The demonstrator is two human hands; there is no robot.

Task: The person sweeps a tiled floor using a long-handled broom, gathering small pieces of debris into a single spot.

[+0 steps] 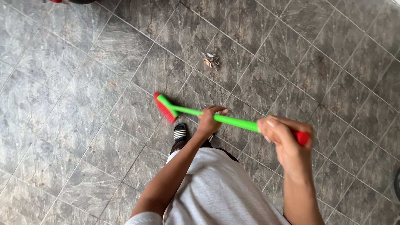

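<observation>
We grip the green broom (pixel 196 111) with both hands — left hand (pixel 209 121) clenched mid-handle, right hand (pixel 280 132) clenched near its red end — its red bristles down on the grey tiled floor (pixel 75 104), near some litter (pixel 210 60).

One broom (pixel 196 112), two hands, one striped shoe (pixel 180 132), one debris pile (pixel 210 61).

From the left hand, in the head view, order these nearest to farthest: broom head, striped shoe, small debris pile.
From the left hand:
1. Striped shoe, just below-left.
2. Broom head, further left.
3. Small debris pile, farthest, up on the tiles.
</observation>
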